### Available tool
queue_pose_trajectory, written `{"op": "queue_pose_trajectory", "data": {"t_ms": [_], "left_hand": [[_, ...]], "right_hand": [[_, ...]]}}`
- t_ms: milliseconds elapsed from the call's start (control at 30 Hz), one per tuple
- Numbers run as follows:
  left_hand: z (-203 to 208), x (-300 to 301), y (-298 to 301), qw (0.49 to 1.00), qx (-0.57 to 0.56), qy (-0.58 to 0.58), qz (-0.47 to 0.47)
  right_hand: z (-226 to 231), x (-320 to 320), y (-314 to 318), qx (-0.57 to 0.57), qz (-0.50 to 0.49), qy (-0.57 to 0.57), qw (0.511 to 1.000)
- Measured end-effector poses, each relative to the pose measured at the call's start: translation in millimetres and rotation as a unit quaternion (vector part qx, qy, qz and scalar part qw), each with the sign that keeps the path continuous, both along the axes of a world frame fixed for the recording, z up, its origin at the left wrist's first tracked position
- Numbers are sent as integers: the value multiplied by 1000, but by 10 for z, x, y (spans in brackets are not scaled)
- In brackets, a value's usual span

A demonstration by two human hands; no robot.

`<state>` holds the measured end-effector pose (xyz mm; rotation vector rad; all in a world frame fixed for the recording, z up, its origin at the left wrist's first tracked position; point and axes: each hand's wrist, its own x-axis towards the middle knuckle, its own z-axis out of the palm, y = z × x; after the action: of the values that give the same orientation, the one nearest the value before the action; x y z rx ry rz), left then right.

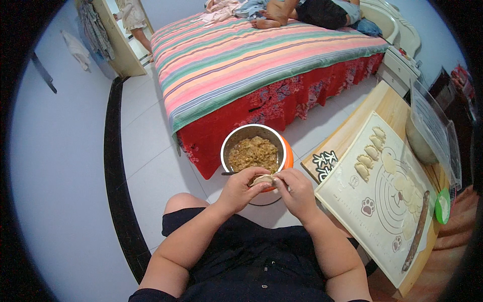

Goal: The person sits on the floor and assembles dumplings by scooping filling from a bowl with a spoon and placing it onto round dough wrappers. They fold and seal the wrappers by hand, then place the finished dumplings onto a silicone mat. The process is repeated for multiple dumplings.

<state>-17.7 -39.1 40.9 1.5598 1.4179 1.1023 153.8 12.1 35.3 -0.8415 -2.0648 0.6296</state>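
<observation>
Both hands are held in front of my lap, over the near rim of a pot. Between them is a pale dumpling (262, 179), folded into a half-round. My left hand (238, 188) cradles it with curled fingers, while the thumb and fingers of my right hand (296, 193) pinch its right end. Brown minced filling (254, 154) lies in the white-rimmed metal pot (227, 146), which has an orange outer side. A dark utensil handle (229, 173) sticks out beside my left hand; its other end is hidden.
On my right a wooden table (386, 103) holds a printed dough mat (347, 189). Several folded dumplings (371, 150), flat dough wrappers (402, 187), a rolling pin (416, 231) and a green bowl (443, 206) are there. Ahead stands a bed (221, 75) with a person's legs (282, 12) on it.
</observation>
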Motion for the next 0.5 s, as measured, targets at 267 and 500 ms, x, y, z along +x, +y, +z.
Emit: {"op": "queue_pose_trajectory", "data": {"t_ms": [267,500], "left_hand": [[19,9,17,999,-1,39,-17],[-45,-10,23,999,41,20,-25]], "right_hand": [[29,21,18,-63,27,49,996],[27,6,-6,-77,5,31,997]]}}
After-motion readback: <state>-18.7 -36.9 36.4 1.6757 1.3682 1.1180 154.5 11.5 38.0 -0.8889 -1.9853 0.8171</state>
